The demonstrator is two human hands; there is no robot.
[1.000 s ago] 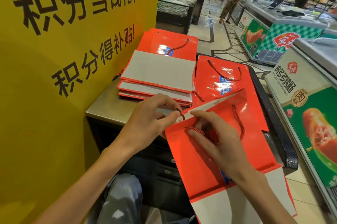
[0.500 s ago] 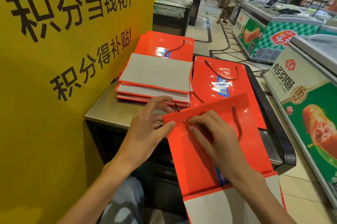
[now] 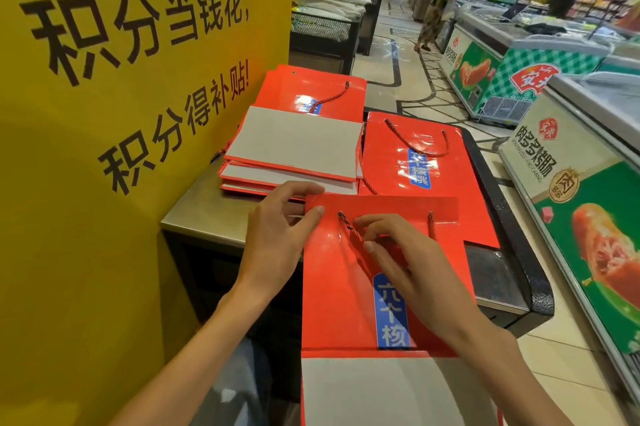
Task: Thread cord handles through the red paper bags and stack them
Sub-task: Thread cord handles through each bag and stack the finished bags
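Yellow sign panel (image 3: pixel 138 113) — along the table's (image 3: pixel 194 214) left edge. Stack of flat red bags (image 3: pixel 294 145), far left corner. Left hand (image 3: pixel 277 238) pinches the near bag's (image 3: pixel 339 304) top left corner. Right hand (image 3: pixel 405 262) pinches the cord handle (image 3: pixel 348 226) just below the left hole. Finished bag (image 3: pixel 415 155) — far right, corded, lying flat.

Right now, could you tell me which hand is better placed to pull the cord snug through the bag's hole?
The right hand: it already pinches the cord just below the left hole, while the left hand grips the bag at its top corner, steadying it.
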